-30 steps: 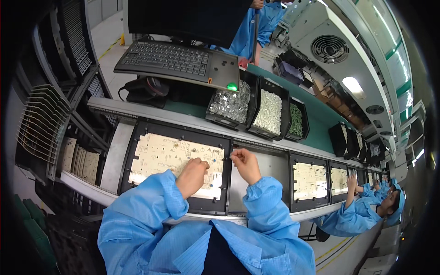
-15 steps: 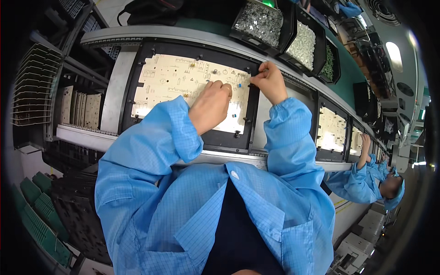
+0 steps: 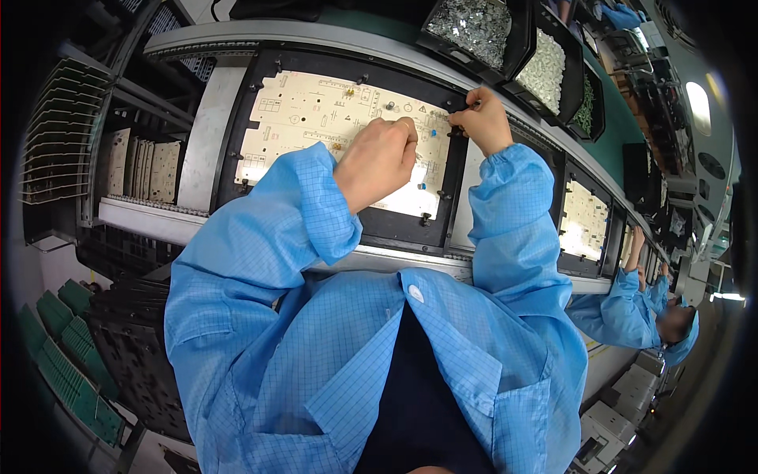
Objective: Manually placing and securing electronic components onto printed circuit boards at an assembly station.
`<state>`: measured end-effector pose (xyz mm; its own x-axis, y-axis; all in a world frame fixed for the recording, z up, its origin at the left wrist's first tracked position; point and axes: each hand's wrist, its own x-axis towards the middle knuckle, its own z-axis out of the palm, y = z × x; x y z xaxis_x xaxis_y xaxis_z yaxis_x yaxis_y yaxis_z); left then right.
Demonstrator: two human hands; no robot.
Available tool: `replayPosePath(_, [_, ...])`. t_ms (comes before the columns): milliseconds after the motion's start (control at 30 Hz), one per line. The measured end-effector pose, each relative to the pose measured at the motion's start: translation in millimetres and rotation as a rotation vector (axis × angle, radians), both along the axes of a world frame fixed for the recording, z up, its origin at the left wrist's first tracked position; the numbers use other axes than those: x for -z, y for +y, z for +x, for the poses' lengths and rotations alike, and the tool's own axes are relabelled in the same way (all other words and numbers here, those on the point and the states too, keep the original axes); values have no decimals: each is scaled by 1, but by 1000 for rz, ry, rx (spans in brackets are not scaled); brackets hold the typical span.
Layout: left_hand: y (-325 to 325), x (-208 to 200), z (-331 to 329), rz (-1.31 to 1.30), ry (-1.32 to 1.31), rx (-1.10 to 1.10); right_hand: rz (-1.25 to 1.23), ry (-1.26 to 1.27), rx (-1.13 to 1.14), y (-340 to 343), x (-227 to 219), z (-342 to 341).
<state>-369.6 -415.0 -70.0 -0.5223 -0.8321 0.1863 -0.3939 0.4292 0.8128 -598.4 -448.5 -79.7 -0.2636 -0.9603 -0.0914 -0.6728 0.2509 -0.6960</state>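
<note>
A cream circuit board (image 3: pixel 272 134) lies in a black carrier frame (image 3: pixel 399 229) in front of me. It bears printed markings, a few yellow components (image 3: pixel 350 92) and small blue components (image 3: pixel 433 133). My left hand (image 3: pixel 377 162) is closed over the middle of the board, its fingers curled down. Whatever its fingertips hold is hidden beneath the hand. Over the frame's right side, by the board's upper right edge, my right hand (image 3: pixel 484 122) makes a pinch. Anything between those fingers is too small to make out.
Black bins of silvery parts (image 3: pixel 470 31), white parts (image 3: pixel 542 71) and green parts (image 3: pixel 584 110) stand beyond the metal rail (image 3: pixel 150 221) line. Another framed board (image 3: pixel 583 217) sits to the right, near a co-worker (image 3: pixel 624 312). Racked boards (image 3: pixel 59 130) stand left.
The whole view has shifted, so the board and bins appear slightly higher and further right. Both hands stay closed at about the same places over the board and frame.
</note>
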Motion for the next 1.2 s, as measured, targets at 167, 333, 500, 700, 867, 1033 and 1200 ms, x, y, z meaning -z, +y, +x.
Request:
replayPosePath(167, [-7, -2, 1, 134, 108, -27, 41, 127, -1, -1, -10, 4])
replayPosePath(333, [-17, -5, 8, 256, 181, -106, -29, 250, -11, 8, -10, 14])
replayPosePath(500, [-27, 6, 13, 385, 210, -95, -88, 228, -39, 47, -33, 42])
replayPosePath(700, [-27, 2, 11, 407, 187, -161, -123, 205, -200, 86, -12, 67])
replayPosePath(867, [-22, 0, 6, 312, 188, -120, -288, 140, -179, 93, -2, 59])
replayPosePath(1033, [-4, -9, -11, 278, 47, -65, -342, -167, 42, 105, -18, 25])
replayPosePath(1200, [8, -7, -31, 96, -138, 25, -361, -315, 181, 118, -17, 7])
